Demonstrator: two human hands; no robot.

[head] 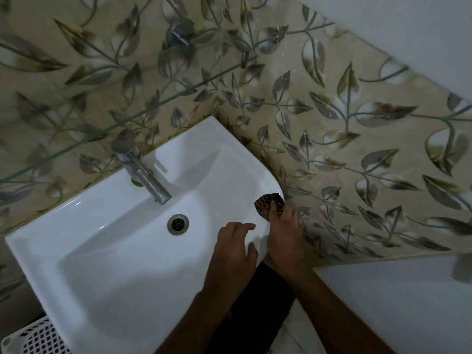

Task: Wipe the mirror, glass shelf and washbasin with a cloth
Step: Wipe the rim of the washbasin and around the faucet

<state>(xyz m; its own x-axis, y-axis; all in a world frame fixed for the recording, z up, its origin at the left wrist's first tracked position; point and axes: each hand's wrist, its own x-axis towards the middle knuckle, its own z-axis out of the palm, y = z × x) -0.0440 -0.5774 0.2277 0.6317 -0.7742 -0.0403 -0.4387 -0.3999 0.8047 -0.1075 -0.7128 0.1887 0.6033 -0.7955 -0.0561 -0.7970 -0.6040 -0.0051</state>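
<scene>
The white washbasin [102, 251] fills the lower left, with a chrome tap [143, 172] at its back and a drain [178, 224] in the bowl. My right hand [283, 236] grips a small dark patterned cloth [268, 204] pressed on the basin's right rim, beside the tiled wall. My left hand [233, 254] rests on the basin's front right rim, fingers spread, holding nothing. The glass shelf [127, 118] shows only as a thin greenish edge running across the wall above the tap. No mirror is in view.
Leaf-patterned beige tiles [344, 123] cover both walls meeting at the corner behind the basin. A chrome wall fitting [180, 31] sits above the shelf. A white lattice basket [38, 338] stands at the bottom left. Plain white wall lies to the right.
</scene>
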